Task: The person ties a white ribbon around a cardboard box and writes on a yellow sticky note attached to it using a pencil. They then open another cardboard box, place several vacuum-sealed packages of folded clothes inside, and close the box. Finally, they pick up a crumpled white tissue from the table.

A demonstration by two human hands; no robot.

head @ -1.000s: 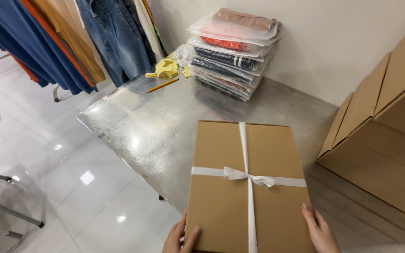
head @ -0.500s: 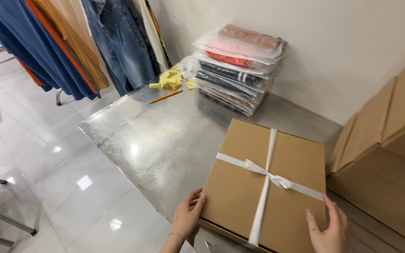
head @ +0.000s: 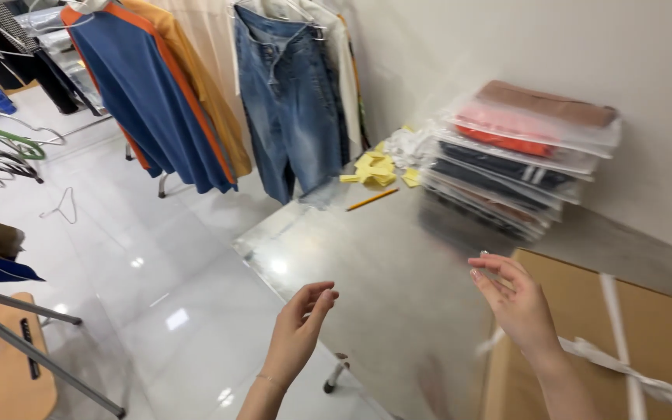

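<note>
Looking from the left, we see our left hand [head: 297,334] open and empty over the worktop [head: 367,264] edge. Our right hand [head: 516,305], open too, hovers just beside the ribboned brown box [head: 662,327] at lower right; unheld, it might slide.

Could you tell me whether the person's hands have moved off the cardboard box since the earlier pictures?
Yes. Both the left hand and right hand have let go of the cardboard box and lifted, now empty above the metal table.

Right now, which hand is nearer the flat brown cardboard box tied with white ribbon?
Right. The right hand hovers over the flat brown cardboard box, at its left edge; the left hand hangs left of it, off the table.
</note>
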